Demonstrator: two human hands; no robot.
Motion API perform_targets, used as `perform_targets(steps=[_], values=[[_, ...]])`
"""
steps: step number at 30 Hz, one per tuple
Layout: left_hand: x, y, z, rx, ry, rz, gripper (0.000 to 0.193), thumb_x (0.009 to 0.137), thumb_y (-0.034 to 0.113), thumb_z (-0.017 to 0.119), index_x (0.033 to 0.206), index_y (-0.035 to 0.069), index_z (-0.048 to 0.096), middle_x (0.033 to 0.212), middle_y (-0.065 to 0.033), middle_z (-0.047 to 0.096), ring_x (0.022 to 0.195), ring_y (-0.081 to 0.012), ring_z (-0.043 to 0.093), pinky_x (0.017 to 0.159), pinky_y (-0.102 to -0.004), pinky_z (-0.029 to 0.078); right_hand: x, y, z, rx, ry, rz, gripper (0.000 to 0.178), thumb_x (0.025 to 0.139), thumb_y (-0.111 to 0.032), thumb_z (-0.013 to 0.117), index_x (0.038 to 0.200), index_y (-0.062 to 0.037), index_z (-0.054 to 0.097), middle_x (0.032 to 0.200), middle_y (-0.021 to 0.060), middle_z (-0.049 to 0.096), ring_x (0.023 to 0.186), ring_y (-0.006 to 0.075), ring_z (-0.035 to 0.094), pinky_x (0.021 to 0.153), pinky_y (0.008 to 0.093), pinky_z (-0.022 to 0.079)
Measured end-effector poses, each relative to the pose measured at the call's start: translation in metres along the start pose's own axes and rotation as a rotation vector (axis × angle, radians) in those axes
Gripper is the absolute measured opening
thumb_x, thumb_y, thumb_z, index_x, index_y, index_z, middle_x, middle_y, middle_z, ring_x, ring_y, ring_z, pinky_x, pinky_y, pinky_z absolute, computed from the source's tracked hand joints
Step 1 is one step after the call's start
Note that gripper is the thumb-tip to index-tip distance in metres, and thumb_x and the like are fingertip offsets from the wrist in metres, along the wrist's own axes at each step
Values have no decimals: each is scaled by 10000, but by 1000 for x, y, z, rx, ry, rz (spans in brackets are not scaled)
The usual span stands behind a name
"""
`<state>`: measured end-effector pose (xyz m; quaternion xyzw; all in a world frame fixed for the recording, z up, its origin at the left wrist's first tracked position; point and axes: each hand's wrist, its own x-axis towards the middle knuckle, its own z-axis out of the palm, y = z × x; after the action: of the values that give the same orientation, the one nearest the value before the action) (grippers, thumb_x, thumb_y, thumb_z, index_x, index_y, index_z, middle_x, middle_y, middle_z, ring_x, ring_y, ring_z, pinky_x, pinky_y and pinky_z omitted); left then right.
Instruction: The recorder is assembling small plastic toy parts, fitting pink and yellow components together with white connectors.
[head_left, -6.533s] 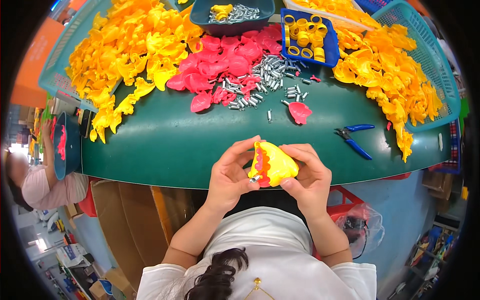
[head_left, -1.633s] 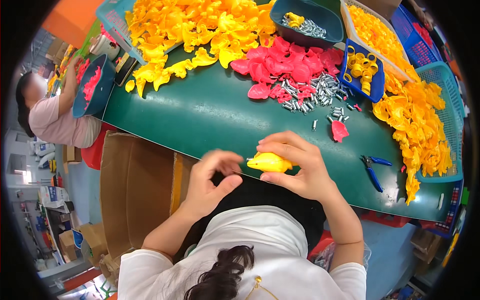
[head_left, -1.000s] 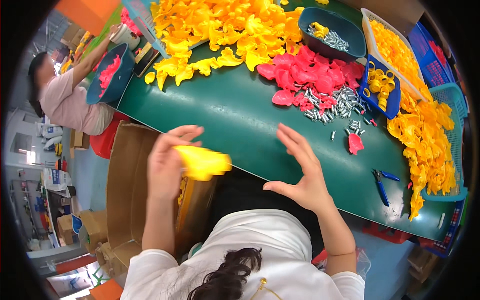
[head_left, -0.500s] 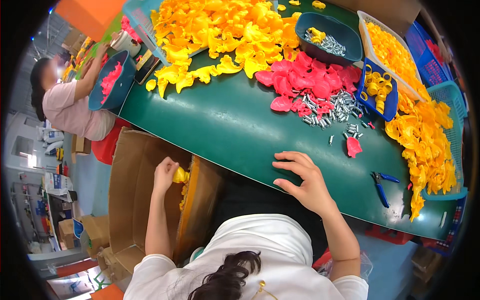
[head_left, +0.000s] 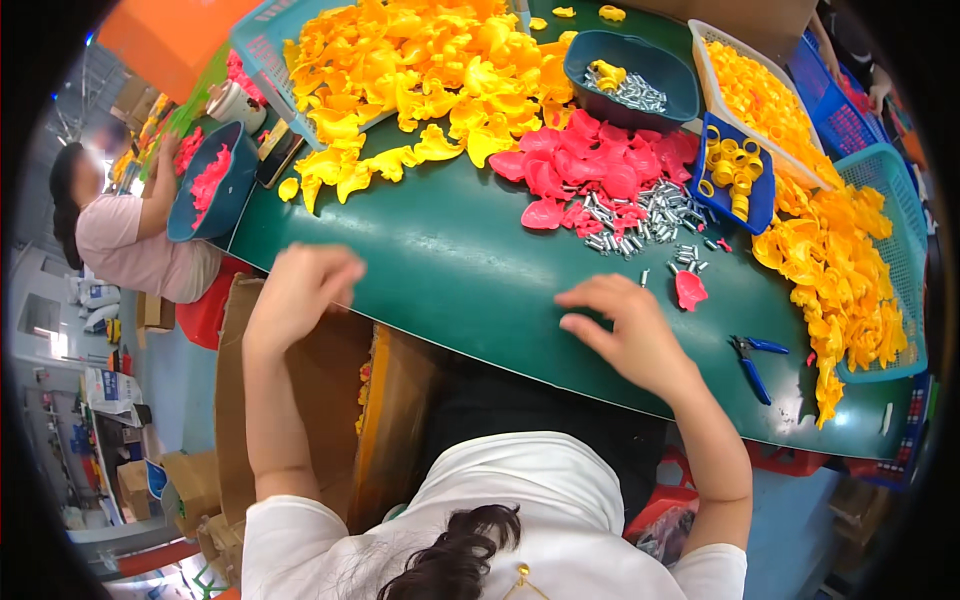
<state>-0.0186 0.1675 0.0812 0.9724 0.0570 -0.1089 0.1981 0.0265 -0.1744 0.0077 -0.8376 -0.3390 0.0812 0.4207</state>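
My left hand (head_left: 303, 292) is raised over the near left edge of the green table, beside the cardboard box (head_left: 240, 400). Its fingers are loosely bent and somewhat blurred, with nothing visible in them. Above the table's front edge, my right hand (head_left: 632, 330) is open, thumb and fingers apart, and empty. Nearest to it lie a single pink shell-shaped piece (head_left: 690, 290) and small metal cylinders (head_left: 660, 212). Behind these is a heap of pink plastic pieces (head_left: 610, 165). Blue-handled cutting pliers (head_left: 752, 368) rest to the right.
Yellow plastic pieces (head_left: 420, 70) are heaped at the back left, others (head_left: 850, 260) at the right. A dark bin (head_left: 632, 80) holds metal parts; a blue tray (head_left: 735, 180) holds yellow rings. A pale basket (head_left: 760, 100) stands behind. Another person (head_left: 135, 220) sits at far left.
My left hand has risen out of the box to the table edge, and the yellow piece it held no longer shows. My right hand has shifted slightly, still open.
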Motion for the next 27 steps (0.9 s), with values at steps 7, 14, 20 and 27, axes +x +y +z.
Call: perform_targets(steps=[7,14,20,27], values=[[158,-12,56,566,822,591,199,753,82,684,944,87,627,1138,-41,593,1158,-290,475,971,-429,382,66,26,-7,-279,328,-62,144,794,-93,684,932,-62,710,823,85,599,838,245,545,754,354,451],[107,29,57,437,750,466,182,707,42,682,857,85,588,960,-23,622,1090,-277,509,953,-429,358,109,35,8,-731,315,-327,203,658,-98,723,858,-131,710,955,52,531,1010,269,491,831,353,439],[19,94,121,-1,571,747,198,637,11,705,815,75,647,940,-12,662,946,-253,548,852,-390,424,86,29,-12,-465,381,-298,231,741,-45,651,966,-95,647,967,80,574,986,280,510,838,374,437],[-4,119,173,-53,435,856,218,671,64,715,881,52,657,1001,-37,642,1041,-290,567,828,-396,511,-23,19,-17,-386,356,-4,253,814,40,566,1042,-54,624,876,113,613,819,268,565,695,339,455]])
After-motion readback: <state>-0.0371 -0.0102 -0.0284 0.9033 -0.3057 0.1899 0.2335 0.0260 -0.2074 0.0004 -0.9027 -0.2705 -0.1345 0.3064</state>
